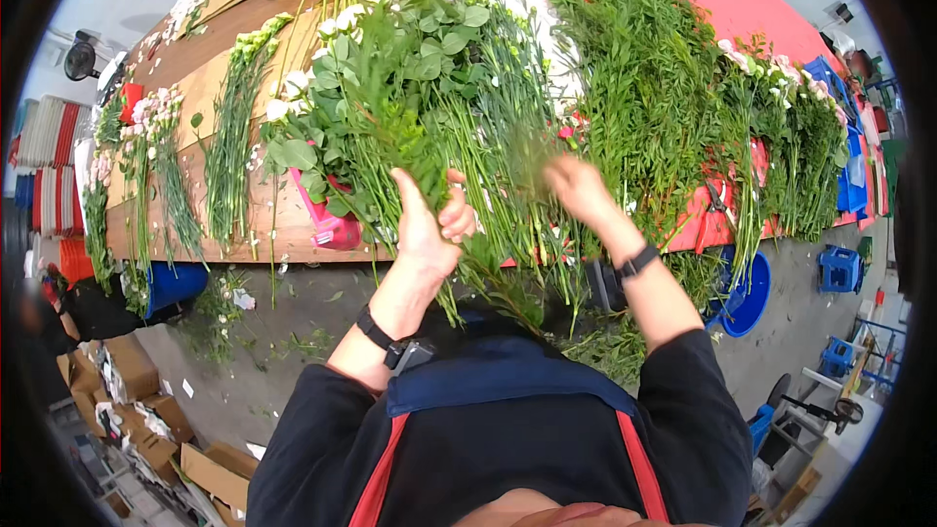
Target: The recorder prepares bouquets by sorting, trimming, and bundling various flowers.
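My left hand point(430, 230) is closed around a leafy green foliage sprig point(399, 124), thumb upward. Its leafy top points away from me, and leafy stems show below the hand. Beneath it lie white roses point(293, 88) with broad leaves and a row of long green stems point(468, 146). My right hand point(582, 190) hovers over these stems, at the left edge of a large pile of leafy greenery point(644, 80). Its fingers are blurred, and a blurred green patch beside them hides whether they hold anything.
A pink plastic tool point(333, 219) lies by the table's front edge point(241, 252). Red-handled pruning shears point(714, 208) rest at the right. Pink flower bunches point(157, 113) line the left. Blue buckets point(748, 293) and cut greenery occupy the floor. A person point(69, 307) is at far left.
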`<move>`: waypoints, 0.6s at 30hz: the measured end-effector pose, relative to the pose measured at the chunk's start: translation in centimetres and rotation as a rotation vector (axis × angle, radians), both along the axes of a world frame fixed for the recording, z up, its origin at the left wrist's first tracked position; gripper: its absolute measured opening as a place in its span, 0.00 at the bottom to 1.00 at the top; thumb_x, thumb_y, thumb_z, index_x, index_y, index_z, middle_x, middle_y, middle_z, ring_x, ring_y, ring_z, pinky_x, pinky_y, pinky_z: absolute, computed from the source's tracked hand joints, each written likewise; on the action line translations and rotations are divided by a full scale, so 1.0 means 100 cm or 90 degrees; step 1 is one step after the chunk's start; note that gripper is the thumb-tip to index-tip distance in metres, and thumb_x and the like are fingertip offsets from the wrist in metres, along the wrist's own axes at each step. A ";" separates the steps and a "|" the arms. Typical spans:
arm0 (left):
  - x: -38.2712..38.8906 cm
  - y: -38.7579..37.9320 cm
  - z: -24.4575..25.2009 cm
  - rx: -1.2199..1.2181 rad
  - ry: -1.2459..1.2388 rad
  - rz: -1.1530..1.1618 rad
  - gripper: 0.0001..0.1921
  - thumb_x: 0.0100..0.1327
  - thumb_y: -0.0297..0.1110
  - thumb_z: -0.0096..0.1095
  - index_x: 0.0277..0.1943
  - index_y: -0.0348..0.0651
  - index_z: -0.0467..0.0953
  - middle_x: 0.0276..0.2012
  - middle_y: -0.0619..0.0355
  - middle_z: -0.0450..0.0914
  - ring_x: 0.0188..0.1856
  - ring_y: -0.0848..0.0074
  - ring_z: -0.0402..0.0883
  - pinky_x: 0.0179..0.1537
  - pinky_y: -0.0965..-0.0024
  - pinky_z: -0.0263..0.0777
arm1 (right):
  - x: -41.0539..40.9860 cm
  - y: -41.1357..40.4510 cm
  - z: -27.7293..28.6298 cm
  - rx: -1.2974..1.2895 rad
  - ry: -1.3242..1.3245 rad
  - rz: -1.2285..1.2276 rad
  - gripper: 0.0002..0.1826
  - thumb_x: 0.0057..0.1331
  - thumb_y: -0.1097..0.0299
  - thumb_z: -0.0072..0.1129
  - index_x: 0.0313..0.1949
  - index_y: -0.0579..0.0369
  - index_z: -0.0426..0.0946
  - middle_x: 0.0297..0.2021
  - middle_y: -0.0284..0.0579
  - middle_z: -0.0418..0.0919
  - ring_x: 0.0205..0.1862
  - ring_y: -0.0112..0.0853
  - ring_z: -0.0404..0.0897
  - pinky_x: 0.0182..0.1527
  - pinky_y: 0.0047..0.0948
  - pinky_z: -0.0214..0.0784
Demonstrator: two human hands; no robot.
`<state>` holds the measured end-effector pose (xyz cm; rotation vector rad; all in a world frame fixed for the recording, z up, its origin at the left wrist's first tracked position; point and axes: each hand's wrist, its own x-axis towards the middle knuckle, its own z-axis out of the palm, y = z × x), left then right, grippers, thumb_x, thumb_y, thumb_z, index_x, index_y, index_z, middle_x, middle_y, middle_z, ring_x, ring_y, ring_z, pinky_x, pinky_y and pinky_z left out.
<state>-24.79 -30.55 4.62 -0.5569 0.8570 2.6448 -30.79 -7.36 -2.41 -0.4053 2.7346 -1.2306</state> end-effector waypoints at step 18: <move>0.000 -0.010 -0.025 -0.018 -0.105 -0.046 0.24 0.68 0.56 0.33 0.38 0.42 0.68 0.16 0.65 0.57 0.17 0.80 0.55 0.21 0.75 0.52 | -0.108 0.115 -0.033 0.459 0.026 -0.321 0.14 0.55 0.58 0.60 0.32 0.58 0.77 0.35 0.53 0.75 0.40 0.46 0.75 0.45 0.40 0.67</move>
